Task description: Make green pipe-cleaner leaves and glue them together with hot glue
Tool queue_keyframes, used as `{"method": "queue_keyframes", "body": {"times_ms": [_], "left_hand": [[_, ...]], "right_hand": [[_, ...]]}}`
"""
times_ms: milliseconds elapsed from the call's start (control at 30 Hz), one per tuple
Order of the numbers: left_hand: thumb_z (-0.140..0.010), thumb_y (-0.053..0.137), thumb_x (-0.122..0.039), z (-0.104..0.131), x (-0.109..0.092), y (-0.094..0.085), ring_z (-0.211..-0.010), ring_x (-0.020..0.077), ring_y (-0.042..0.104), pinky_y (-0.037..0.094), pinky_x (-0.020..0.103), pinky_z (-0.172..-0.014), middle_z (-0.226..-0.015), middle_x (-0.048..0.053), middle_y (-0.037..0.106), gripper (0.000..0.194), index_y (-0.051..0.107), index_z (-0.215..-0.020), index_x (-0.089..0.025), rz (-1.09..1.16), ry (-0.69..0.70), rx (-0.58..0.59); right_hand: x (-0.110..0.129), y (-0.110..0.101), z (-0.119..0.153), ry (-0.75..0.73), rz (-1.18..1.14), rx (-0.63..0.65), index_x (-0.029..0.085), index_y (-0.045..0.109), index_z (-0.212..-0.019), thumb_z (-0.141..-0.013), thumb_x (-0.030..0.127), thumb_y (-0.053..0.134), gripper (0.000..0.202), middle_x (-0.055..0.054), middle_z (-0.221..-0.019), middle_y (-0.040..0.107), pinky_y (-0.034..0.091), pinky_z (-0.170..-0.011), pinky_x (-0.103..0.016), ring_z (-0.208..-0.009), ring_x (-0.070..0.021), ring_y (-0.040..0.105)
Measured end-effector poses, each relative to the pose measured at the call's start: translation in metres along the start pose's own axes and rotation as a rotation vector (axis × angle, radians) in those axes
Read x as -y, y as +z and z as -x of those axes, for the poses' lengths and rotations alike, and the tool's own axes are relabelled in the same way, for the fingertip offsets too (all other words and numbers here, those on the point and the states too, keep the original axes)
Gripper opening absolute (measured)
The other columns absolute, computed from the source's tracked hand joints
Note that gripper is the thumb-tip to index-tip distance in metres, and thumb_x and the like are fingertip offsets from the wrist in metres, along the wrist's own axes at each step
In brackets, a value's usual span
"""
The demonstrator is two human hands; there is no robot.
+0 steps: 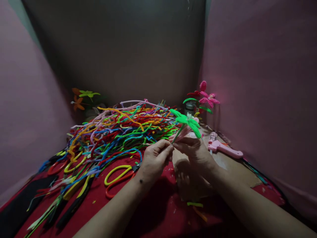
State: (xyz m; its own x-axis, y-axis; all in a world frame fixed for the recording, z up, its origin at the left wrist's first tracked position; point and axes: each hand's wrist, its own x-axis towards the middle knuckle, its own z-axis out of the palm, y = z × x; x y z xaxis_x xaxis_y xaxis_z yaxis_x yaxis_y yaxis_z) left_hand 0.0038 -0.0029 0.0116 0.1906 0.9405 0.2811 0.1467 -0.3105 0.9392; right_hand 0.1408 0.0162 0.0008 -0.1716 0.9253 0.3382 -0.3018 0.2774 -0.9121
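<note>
A pipe cleaner flower (185, 120) with bright green petals and a pale centre tilts up between my hands. My left hand (157, 157) pinches the lower end of its thin green stem. Close beside it, my right hand (194, 152) has its fingers closed around the stem just under the petals. Something pale pink shows by the right fingers, below the petals; I cannot make out what it is. The fingertips of both hands nearly meet on the stem and partly hide it.
Behind my left hand lies a large heap of coloured pipe cleaners (123, 129). Scissors (119, 177) and pliers (76, 198) are on the red cloth. A pink glue gun (225, 148) rests on cardboard (237, 173) at right. Pink flowers (209, 99) and orange flowers (78, 103) stand behind.
</note>
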Motion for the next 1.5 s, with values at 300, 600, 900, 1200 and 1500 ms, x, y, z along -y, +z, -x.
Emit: {"method": "queue_keyframes", "body": {"times_ms": [300,600,900,1200,1500], "left_hand": [[-0.077,0.057,-0.031,-0.002,-0.002,-0.004,-0.035,0.0033,0.038,0.030,0.015,-0.036,-0.046,-0.005,0.048,0.022,0.051,-0.064,-0.014,0.375,-0.194,0.148],[-0.071,0.062,-0.030,0.001,0.004,-0.006,-0.029,0.0025,0.026,0.023,0.015,-0.029,-0.040,-0.007,0.038,0.021,0.048,-0.066,-0.015,0.797,-0.380,0.573],[-0.075,0.058,-0.031,0.002,-0.006,-0.002,-0.066,0.0123,0.053,0.040,0.022,-0.061,-0.073,0.002,0.060,0.018,0.060,-0.087,-0.018,-0.123,0.082,0.004],[-0.079,0.052,-0.031,0.002,0.001,0.000,-0.046,0.0080,0.045,0.035,0.019,-0.048,-0.052,-0.003,0.051,0.018,0.059,-0.068,-0.018,-0.111,0.050,-0.065],[-0.075,0.058,-0.033,-0.002,-0.007,-0.007,-0.036,0.0046,0.043,0.028,0.016,-0.035,-0.048,-0.003,0.052,0.021,0.055,-0.066,-0.013,0.265,-0.178,0.112]], "right_hand": [[0.004,-0.012,-0.005,-0.045,0.001,0.126,0.023,0.072,-0.081,-0.066,0.022,0.069,0.015,-0.002,-0.083,0.066,0.040,-0.084,-0.037,-0.086,-0.0191,0.056],[0.010,-0.013,-0.002,-0.071,-0.014,0.314,0.023,0.072,-0.068,-0.066,0.023,0.069,0.004,-0.004,-0.100,0.062,0.042,-0.084,-0.039,-0.098,-0.0222,0.052],[-0.002,-0.002,0.000,0.016,-0.123,-0.030,0.021,0.068,-0.072,-0.067,0.019,0.066,0.006,0.000,-0.076,0.062,0.042,-0.074,-0.031,-0.077,-0.0157,0.054],[0.001,0.000,0.001,-0.032,0.009,0.018,0.022,0.069,-0.073,-0.068,0.021,0.066,0.006,-0.001,-0.077,0.060,0.041,-0.071,-0.029,-0.071,-0.0139,0.050],[0.007,-0.007,0.001,-0.020,-0.007,0.169,0.023,0.071,-0.076,-0.067,0.021,0.068,0.010,-0.002,-0.087,0.062,0.043,-0.078,-0.036,-0.079,-0.0176,0.055]]}}
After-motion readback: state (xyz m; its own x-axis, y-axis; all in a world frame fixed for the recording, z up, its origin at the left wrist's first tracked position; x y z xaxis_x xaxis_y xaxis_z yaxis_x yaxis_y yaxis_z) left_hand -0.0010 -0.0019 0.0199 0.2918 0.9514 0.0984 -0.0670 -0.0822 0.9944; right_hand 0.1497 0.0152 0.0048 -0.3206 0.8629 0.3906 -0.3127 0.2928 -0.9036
